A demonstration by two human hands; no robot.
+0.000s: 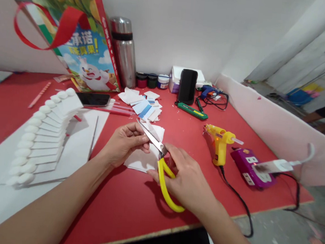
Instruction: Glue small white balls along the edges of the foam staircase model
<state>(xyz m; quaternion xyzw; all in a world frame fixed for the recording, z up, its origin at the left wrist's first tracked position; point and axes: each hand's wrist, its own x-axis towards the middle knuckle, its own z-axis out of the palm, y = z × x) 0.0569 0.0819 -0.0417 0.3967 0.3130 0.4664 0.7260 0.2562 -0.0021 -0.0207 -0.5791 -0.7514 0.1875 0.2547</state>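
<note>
Yellow-handled scissors (164,183) are in my right hand (185,173), their blades pointing up and to the left. My left hand (125,141) is closed beside the blades, thumb against fingers; a small pale piece seems to be between the blades near its fingertips, but what the fingers pinch is too small to tell. White paper sheets (139,161) lie on the red table under both hands. Just beyond them is a loose pile of white and blue paper pieces (143,107). On the left stands a curved stepped model of white card with white oval pads (44,134).
A yellow glue gun (220,142) and a purple power strip (253,170) with cables are at the right. Behind stand a gift bag (93,63), a steel flask (125,54), paint jars (151,81) and a phone (187,86). A green cutter (192,111) lies nearby.
</note>
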